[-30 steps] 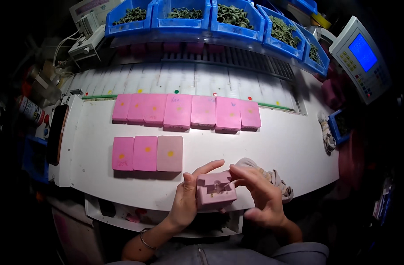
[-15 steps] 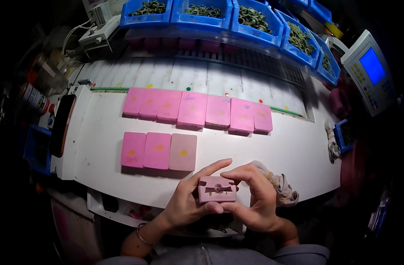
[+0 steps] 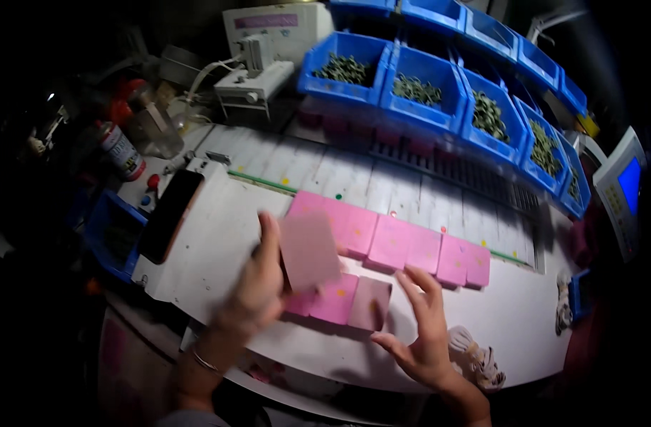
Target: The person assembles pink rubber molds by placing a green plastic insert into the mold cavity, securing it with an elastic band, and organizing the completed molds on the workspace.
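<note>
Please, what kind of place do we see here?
Probably a small-parts assembly bench in a workshop or factory: blue bins of small dark-green parts, rows of pink blocks on the white table, and the left hand holding one pink block.

The pink block (image 3: 309,250) in the left hand (image 3: 258,288) looks like matt, smooth plastic, as do the pink blocks (image 3: 389,242) on the table. The bins (image 3: 418,71) are glossy blue plastic. The table (image 3: 219,235) is matt white. A crumpled cloth (image 3: 475,356) looks rough.
</note>
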Demonstrator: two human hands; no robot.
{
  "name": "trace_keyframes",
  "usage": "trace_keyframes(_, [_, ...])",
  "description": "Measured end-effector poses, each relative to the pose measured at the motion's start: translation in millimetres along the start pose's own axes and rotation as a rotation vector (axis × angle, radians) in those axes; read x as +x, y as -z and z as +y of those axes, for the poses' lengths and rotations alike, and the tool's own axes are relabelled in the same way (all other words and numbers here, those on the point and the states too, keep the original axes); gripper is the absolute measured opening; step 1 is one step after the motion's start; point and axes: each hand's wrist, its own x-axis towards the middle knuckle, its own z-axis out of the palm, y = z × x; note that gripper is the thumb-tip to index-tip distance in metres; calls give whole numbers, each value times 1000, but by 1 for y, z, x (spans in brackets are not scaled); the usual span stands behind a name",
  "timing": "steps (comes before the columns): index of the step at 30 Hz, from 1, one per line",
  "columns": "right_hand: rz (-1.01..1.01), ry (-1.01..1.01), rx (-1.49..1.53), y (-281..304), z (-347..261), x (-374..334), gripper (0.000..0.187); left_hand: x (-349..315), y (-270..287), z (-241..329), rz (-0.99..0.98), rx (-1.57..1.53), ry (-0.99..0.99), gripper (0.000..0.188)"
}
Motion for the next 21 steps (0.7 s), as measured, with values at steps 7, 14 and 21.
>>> trace_keyframes(7, [-208,-48,-39,-25,6,-3,78,103,116,85,457,513,-266,17])
trace_keyframes(14, [-249,-82,-19,-27,20,-1,79,187,164,89,856,1497,-369,35])
trace_keyframes(21, [-194,-54,73,-23,14,-10,91,192,164,77,724,1938,-492,33])
